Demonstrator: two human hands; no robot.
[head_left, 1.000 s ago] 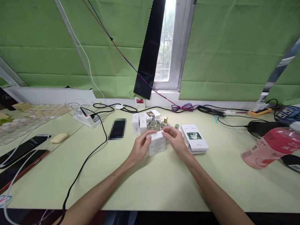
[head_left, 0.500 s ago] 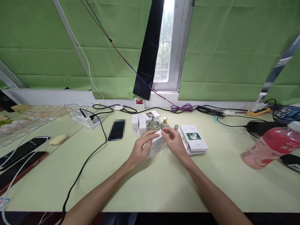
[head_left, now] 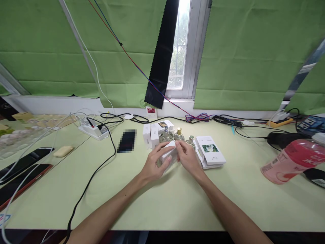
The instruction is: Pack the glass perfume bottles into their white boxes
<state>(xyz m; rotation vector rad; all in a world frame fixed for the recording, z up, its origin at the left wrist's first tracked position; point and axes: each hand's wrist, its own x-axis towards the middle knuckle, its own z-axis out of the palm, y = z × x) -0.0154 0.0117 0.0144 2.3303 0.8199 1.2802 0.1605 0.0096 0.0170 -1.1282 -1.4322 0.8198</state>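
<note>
A small white box (head_left: 168,150) is held tilted above the table between my two hands. My left hand (head_left: 153,162) is wrapped round its left side, the thumb lying across the near face. At the upper right end, the fingers of my right hand (head_left: 187,154) pinch the box edge; the fingertips are partly hidden. Just behind stand three glass perfume bottles: one with a silver cap (head_left: 166,135), one with a gold cap (head_left: 179,134), and one (head_left: 191,140) partly covered by my right hand. Right of that hand lies a white box with a white-flower picture (head_left: 210,149).
White cartons (head_left: 154,135) stand behind my left hand. A phone-like dark slab (head_left: 127,140), its surface pixelated, lies to the left. A black cable (head_left: 93,173) runs to a power strip (head_left: 93,130). A pink drink bottle (head_left: 291,159) stands at the right.
The white box has tipped, its printed near face turning down. My left thumb has moved across that face. My right hand has shifted slightly, showing more of the third perfume bottle.
</note>
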